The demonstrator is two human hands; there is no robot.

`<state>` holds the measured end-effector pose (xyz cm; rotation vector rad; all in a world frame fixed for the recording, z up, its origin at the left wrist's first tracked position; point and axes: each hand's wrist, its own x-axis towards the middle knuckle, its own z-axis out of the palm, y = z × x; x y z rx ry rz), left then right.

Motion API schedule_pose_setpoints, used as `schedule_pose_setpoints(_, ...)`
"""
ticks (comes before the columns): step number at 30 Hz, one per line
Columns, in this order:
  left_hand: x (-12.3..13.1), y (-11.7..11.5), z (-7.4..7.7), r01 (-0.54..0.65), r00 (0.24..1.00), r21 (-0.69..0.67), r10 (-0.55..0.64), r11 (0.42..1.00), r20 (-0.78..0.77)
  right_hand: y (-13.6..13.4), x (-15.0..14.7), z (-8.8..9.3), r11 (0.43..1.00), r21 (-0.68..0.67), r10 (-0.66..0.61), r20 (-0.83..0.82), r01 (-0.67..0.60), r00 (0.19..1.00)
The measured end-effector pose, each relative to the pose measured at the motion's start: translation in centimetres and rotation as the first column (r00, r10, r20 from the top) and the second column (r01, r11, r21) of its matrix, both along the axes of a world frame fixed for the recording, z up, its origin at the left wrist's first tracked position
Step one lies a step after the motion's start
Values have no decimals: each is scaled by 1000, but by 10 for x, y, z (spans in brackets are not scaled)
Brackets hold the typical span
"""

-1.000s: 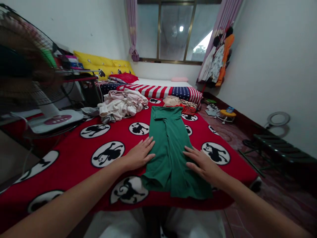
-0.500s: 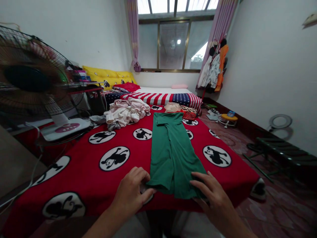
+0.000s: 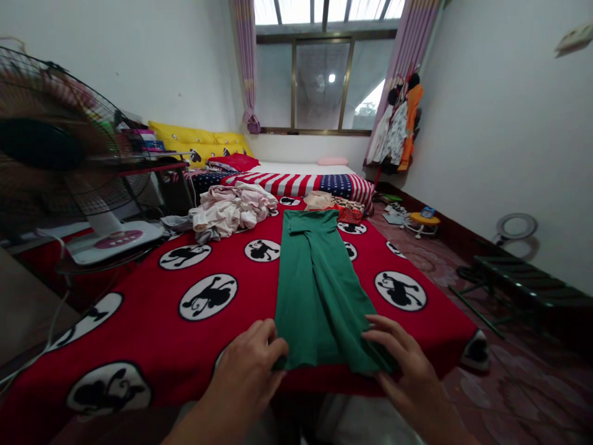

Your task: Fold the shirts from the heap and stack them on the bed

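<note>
A pair of green trousers (image 3: 308,290) lies lengthwise on a red blanket (image 3: 259,290), hems towards me and a folded-over part at the far end. My left hand (image 3: 252,364) is closed on the hem corner at the left, thumb and fingertips pinching the cloth. At the right hem corner, my right hand (image 3: 407,364) has its fingers curled over the fabric and its thumb low by the edge; the cloth lies between them. The grip of the right fingertips is partly hidden.
A crumpled heap of pale clothes (image 3: 234,210) lies at the far left of the blanket. Beyond the trousers is a red bag-like item (image 3: 351,214). A fan (image 3: 41,145) stands at left, a dark green folding bench (image 3: 532,278) at right. Farther back is a bed (image 3: 287,167).
My left hand has closed on the left hem corner. The right hand has shifted slightly right, and the trouser legs look straighter and more spread at the hems.
</note>
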<state>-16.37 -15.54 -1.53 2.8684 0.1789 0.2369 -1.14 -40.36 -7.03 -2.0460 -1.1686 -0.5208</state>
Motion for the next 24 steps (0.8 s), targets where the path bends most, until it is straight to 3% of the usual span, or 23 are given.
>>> schedule_pose_setpoints(4, 8, -9, -2, 106, 978, 51, -113, 993, 177, 10, -5, 6, 981, -184, 103, 272, -53, 957)
schedule_pose_setpoints(10, 29, -20, -2, 123, 992, 62, -123, 990, 2, 18, 0, 11, 977, -174, 152, 186, -119, 971)
schedule_pose_setpoints(13, 32, -14, -2, 105, 994, 17, -104, 994, -26, 17, 2, 12, 983, -73, 171, 5, -170, 985)
schedule_pose_setpoints(16, 31, -7, 0, 118, 989, -159, -102, 980, 108, 17, 2, 19, 984, 93, 170, -246, -151, 954)
schedule_pose_setpoints(20, 32, -10, 6, 169, 945, -358, -48, 918, 324, 20, 5, 31, 936, 350, 141, -461, 33, 876)
schedule_pose_setpoints(24, 37, -23, 2, 184, 964, -308, -110, 933, 242, 22, 9, 33, 859, 476, 139, -575, 191, 807)
